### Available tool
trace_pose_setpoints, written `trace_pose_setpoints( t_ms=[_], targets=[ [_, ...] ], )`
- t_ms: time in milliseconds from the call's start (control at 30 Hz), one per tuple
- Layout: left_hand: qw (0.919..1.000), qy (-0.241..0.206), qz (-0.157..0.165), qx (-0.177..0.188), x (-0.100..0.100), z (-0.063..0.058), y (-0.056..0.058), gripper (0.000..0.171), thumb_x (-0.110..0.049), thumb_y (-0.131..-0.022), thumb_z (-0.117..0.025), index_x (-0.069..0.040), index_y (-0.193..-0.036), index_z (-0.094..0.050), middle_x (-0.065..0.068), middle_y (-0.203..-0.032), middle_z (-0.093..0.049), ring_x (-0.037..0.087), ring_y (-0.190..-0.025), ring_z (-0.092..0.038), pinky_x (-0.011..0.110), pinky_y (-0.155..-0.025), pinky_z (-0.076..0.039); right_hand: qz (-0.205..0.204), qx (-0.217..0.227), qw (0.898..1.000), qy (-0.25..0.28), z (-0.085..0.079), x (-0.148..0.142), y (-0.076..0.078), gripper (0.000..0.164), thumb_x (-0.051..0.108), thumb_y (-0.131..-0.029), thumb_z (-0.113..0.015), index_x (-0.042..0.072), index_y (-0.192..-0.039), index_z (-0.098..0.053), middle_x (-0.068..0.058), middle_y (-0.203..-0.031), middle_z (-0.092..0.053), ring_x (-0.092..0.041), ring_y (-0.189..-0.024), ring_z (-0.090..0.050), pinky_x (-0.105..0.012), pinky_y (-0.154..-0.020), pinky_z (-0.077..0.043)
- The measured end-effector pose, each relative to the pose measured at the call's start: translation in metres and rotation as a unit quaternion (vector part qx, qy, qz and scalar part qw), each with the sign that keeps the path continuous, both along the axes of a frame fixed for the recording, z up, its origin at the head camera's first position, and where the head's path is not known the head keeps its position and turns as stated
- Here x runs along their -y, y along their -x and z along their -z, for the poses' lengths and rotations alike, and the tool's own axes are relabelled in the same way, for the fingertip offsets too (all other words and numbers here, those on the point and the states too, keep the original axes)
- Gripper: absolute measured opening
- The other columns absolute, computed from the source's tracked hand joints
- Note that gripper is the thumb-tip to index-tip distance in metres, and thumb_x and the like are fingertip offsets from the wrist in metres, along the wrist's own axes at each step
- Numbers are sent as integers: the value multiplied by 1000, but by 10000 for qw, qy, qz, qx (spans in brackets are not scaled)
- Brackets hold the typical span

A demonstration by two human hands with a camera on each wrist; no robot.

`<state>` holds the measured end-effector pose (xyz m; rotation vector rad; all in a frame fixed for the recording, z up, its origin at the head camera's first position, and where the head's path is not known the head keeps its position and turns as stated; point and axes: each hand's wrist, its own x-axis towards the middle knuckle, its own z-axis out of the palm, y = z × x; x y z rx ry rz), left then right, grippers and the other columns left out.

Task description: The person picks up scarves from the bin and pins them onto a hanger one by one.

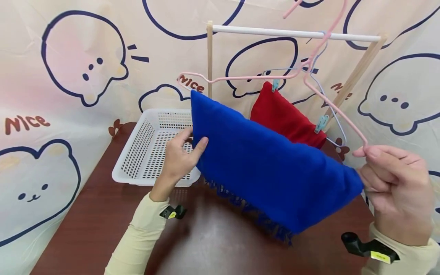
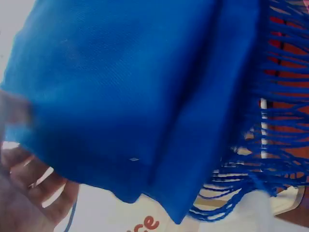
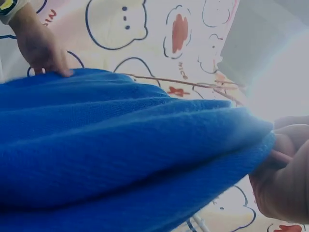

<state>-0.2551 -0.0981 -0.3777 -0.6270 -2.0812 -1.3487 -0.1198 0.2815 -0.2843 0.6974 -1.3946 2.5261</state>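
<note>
A folded blue scarf (image 1: 268,164) with a fringed lower edge is stretched between the two hands above the table. At its left end, the left hand (image 1: 180,154) pinches the cloth, thumb in front and fingers behind. The right hand (image 1: 400,183) pinches one end of a pink clothes hanger (image 1: 254,78) and also grips the scarf's right corner, seen in the right wrist view as gathered cloth (image 3: 217,125). The hanger's bar runs behind and above the scarf's top edge, its hook upward. In the left wrist view, the scarf (image 2: 120,87) hides part of the left hand's fingers.
Behind the scarf stands a rack with a white bar (image 1: 261,31) and wooden legs. From it hangs a light blue hanger (image 1: 338,126) holding a red cloth (image 1: 282,116) by teal clips (image 1: 322,124). A white basket (image 1: 118,168) sits left on the brown table (image 1: 103,229).
</note>
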Motion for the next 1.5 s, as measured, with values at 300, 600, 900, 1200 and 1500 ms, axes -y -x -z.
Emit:
trace_pose_setpoints(
  t_ms=[300,600,900,1200,1500],
  targets=[
    [9950,-464,-724,-503,-9,23,5,17,-22,-81,-71,-5,-80,-70,8,-76,-67,13,-68,-57,25,-64,-44,124,214,9985,495,1,-18,-5,41,-9,-97,-15,-27,-103,-51,-4,-50,-32,-16,-32,-24,-21,-31,-13],
    [9870,-569,-1466,-345,-10,42,-3,18,-21,-84,-68,-5,-79,-73,5,-71,-65,10,-61,-48,21,-56,-37,-1526,-271,9615,2270,3,-32,-2,51,1,-98,-7,-34,-96,-44,-5,-47,-23,-13,-32,-19,-22,-33,-16],
    [9858,-579,-1577,-10,-12,45,-3,20,-25,-84,-68,-7,-82,-76,6,-77,-71,14,-65,-57,16,-65,-38,-1992,-379,9529,2254,2,-34,0,45,-1,-98,-11,-33,-97,-43,-4,-45,-22,-11,-32,-20,-22,-33,-17],
    [9969,452,-642,-38,-25,30,-8,31,-38,-82,-63,-12,-97,-71,0,-73,-67,14,-70,-60,31,-70,-34,-1604,-453,9736,1558,6,-27,-3,48,-5,-94,-8,-36,-96,-44,-7,-47,-26,-13,-29,-22,-22,-29,-19],
    [9936,-171,973,550,-31,7,-12,23,-19,-83,-67,-7,-103,-66,6,-89,-70,12,-81,-64,22,-69,-53,-1130,-251,9831,1416,17,-31,-6,49,-5,-95,-7,-34,-97,-47,-8,-48,-29,-15,-29,-23,-21,-29,-18]
  ],
)
